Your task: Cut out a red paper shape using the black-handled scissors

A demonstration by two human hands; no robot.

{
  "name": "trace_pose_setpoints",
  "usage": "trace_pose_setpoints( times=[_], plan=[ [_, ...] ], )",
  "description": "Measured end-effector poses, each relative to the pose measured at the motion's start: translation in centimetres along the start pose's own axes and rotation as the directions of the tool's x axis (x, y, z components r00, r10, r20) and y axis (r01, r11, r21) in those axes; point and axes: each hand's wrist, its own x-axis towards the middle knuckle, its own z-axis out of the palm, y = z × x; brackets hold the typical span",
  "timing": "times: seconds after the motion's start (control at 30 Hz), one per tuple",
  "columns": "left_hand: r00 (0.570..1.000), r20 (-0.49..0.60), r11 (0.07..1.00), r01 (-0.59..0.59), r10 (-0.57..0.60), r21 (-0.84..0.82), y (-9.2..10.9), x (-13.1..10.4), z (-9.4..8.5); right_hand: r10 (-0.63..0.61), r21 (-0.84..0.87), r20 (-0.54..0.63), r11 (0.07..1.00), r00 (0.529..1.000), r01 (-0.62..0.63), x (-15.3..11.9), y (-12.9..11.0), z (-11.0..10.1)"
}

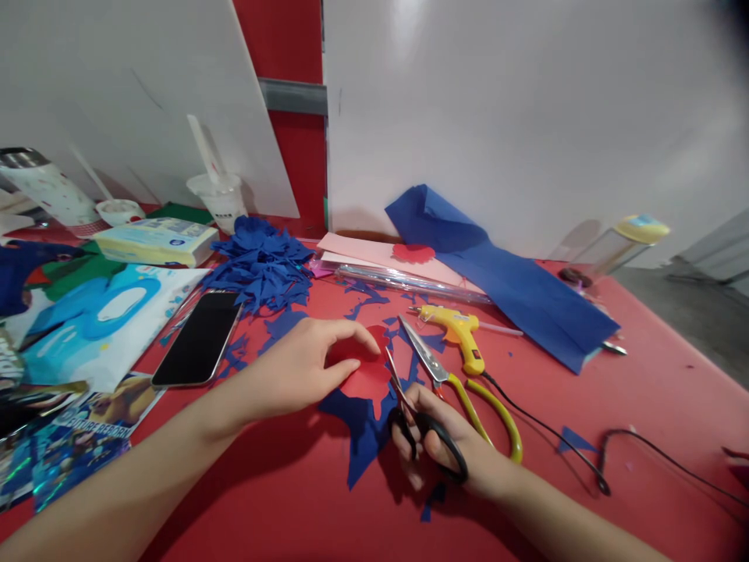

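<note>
My right hand [430,441] holds black-handled scissors [448,453], fingers through the loops, with the blades pointing up and left. Just left of the blades lies a red paper piece [366,381] over blue paper scraps [363,433]. My left hand [310,359] is at the left edge of the red piece, thumb and forefinger curved apart, with a gap between the tips; whether the forefinger touches the paper I cannot tell. Larger scissors with yellow handles [497,414] rest on the table right of the red piece, partly behind my right hand.
A yellow glue gun [459,328] with a black cord lies at right. Behind are folded blue paper [503,273] and pink sheets [374,254]. Left are a blue scrap pile [263,265], a phone [199,339], a wipes pack [117,320] and a plastic cup [219,199].
</note>
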Motion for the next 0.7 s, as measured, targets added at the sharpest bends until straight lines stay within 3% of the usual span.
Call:
trace_pose_setpoints(
  times=[0.7],
  plan=[
    [0.995,0.085,0.991,-0.069,0.059,0.111,0.2,0.0,-1.1,0.049,-0.060,0.039,0.997,0.998,-0.046,0.0,0.3,-1.1]
  ],
)
